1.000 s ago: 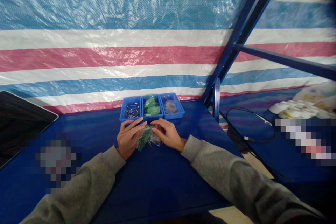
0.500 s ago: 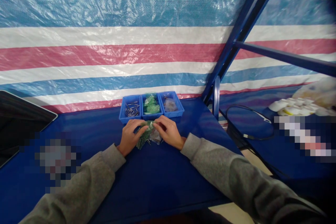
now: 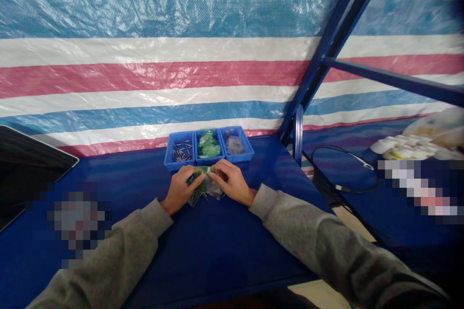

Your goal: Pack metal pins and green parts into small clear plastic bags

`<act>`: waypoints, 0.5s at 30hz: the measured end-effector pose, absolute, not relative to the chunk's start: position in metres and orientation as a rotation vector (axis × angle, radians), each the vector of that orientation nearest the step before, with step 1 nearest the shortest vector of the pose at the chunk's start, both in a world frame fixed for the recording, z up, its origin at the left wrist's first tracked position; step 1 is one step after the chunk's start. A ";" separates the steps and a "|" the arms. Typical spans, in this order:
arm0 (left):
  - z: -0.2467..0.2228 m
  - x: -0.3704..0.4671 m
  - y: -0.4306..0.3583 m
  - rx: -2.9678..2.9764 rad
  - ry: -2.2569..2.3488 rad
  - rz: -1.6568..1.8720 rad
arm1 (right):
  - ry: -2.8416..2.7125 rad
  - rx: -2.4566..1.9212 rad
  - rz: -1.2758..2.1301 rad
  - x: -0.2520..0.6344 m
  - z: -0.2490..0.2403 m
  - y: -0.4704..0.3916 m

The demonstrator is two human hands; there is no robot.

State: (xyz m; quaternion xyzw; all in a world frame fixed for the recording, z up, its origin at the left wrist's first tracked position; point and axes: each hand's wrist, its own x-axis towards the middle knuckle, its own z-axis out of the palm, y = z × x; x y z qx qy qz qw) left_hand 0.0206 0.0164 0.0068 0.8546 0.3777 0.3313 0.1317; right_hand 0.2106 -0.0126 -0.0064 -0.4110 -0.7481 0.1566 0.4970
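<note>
My left hand [image 3: 180,187] and my right hand [image 3: 234,182] meet just in front of the blue bins. Both are closed, pinching the upper edge of a green plastic bag [image 3: 196,192] between thumbs and fingers. Under and beside my right fingers lies a clear plastic bag [image 3: 216,190], with thin metal pieces showing around it. Whether those pieces are inside the bags or loose I cannot tell. Behind my hands stand a bin of metal screws or pins [image 3: 182,151], a bin with green bags [image 3: 209,145] and a bin with clear bags [image 3: 235,145].
A dark screen-like panel [image 3: 32,169] is at the left edge of the blue table [image 3: 217,256]. To the right are a blue metal frame [image 3: 319,65], a black cable [image 3: 315,164] and several white rolls [image 3: 406,147] on another blue surface. Striped sheeting [image 3: 155,72] hangs behind.
My thumbs have shifted slightly along the green bag's upper edge, with the left thumb nearer the right one. The bins and bags stay in place.
</note>
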 end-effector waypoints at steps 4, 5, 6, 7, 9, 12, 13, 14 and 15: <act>0.008 0.022 0.014 2.428 1.060 0.959 | -1.829 -1.006 0.378 0.210 -0.006 -0.012; 0.008 0.022 0.014 2.404 1.045 0.970 | -1.830 -1.013 0.376 0.210 -0.006 -0.013; 0.009 0.023 0.013 2.380 1.036 0.987 | -1.831 -1.019 0.375 0.210 -0.007 -0.013; 0.009 0.023 0.012 2.359 1.034 1.005 | -1.831 -1.025 0.374 0.210 -0.007 -0.013; 0.009 0.022 0.011 2.339 1.048 1.031 | -1.824 -1.031 0.377 0.210 -0.007 -0.012; 0.008 0.021 0.011 2.345 1.083 1.066 | -1.809 -1.029 0.385 0.211 -0.007 -0.012; 0.007 0.021 0.012 2.350 1.091 1.082 | -1.805 -1.026 0.387 0.211 -0.007 -0.011; 0.006 0.021 0.012 2.353 1.097 1.099 | -1.801 -1.024 0.389 0.211 -0.007 -0.011; 0.005 0.020 0.013 2.354 1.101 1.114 | -1.797 -1.022 0.393 0.211 -0.007 -0.011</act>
